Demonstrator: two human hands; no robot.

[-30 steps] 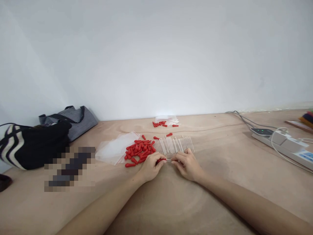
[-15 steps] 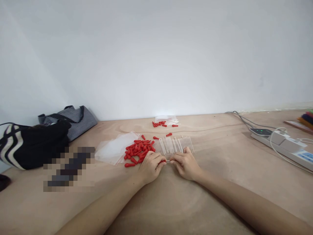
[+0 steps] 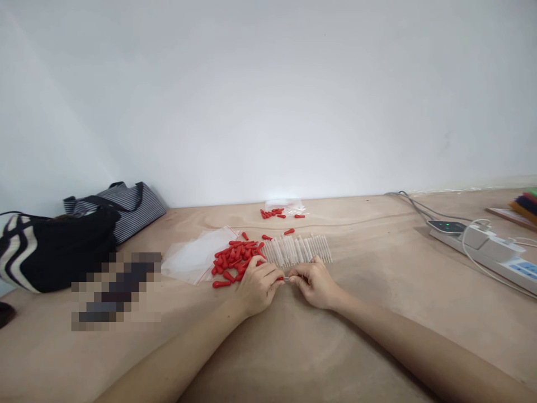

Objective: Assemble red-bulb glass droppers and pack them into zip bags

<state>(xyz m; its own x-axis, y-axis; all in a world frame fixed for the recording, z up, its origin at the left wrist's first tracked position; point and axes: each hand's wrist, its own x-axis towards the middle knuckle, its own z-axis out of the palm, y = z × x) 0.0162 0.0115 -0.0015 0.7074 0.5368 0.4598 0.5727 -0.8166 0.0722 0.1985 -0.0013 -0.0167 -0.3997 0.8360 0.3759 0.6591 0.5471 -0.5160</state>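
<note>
My left hand (image 3: 259, 285) pinches a small red rubber bulb (image 3: 280, 278) at its fingertips. My right hand (image 3: 312, 282) pinches a thin clear tube (image 3: 287, 278) whose end meets the bulb. Both hands rest on the wooden table (image 3: 293, 347), fingertips almost touching. Just beyond my left hand lies a pile of red bulbs (image 3: 235, 259). A row of clear tubes (image 3: 298, 249) lies side by side beyond my right hand.
An open clear zip bag (image 3: 193, 259) lies left of the pile. A second small bag with a few red bulbs (image 3: 280, 212) sits near the wall. Striped and black bags (image 3: 62, 240) stand at the left. A power strip with cables (image 3: 482, 246) is on the right.
My hands have drawn closer together, and the red bulb has slid further over the end of the tube. Less of the tube shows between the fingertips.
</note>
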